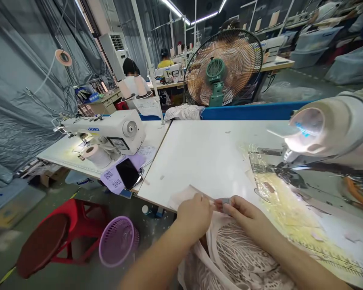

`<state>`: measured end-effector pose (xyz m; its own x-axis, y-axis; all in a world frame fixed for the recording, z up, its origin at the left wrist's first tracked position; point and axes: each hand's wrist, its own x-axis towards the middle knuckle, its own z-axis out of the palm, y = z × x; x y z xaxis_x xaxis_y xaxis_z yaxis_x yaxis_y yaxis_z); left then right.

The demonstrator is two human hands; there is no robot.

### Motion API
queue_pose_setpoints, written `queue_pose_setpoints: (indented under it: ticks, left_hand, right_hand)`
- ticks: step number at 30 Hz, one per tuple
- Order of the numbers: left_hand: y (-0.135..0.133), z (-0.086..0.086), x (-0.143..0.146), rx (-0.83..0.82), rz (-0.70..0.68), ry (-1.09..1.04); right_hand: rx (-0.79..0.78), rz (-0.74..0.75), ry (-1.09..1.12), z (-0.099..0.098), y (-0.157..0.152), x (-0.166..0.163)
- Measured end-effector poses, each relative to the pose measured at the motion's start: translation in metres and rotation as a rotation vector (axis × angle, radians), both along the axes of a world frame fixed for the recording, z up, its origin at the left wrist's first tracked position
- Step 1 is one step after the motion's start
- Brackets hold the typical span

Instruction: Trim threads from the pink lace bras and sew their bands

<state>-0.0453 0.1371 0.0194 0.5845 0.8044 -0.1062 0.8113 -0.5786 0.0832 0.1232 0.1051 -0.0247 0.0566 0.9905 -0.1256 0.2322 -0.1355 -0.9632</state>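
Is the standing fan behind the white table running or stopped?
Running, it seems: the fan blades blur into one orange disc behind the grille.

Brand name on the sewing machine

The left-hand sewing machine (109, 131) carries "JUKI" in blue letters on its white arm. Purple sheets (112, 179) beside the phone (128, 173) show black QR codes, their small print too fine to read. The blue lettering on the near machine (326, 129) is blurred, and the printed paper (148, 107) behind cannot be read.

left hand (195, 213) + right hand (245, 215) pinch lace fabric (245, 257) | small grey piece (226, 200), possibly a label, between fingertips
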Motion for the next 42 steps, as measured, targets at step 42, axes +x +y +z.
queue_pose_setpoints:
  ticks: [42]
  left_hand:
    - [0.014, -0.053, -0.030, 0.275, -0.039, -0.302]
  right_hand:
    - [0.112, 0.469, -1.208, 0.040, 0.066, -0.045]
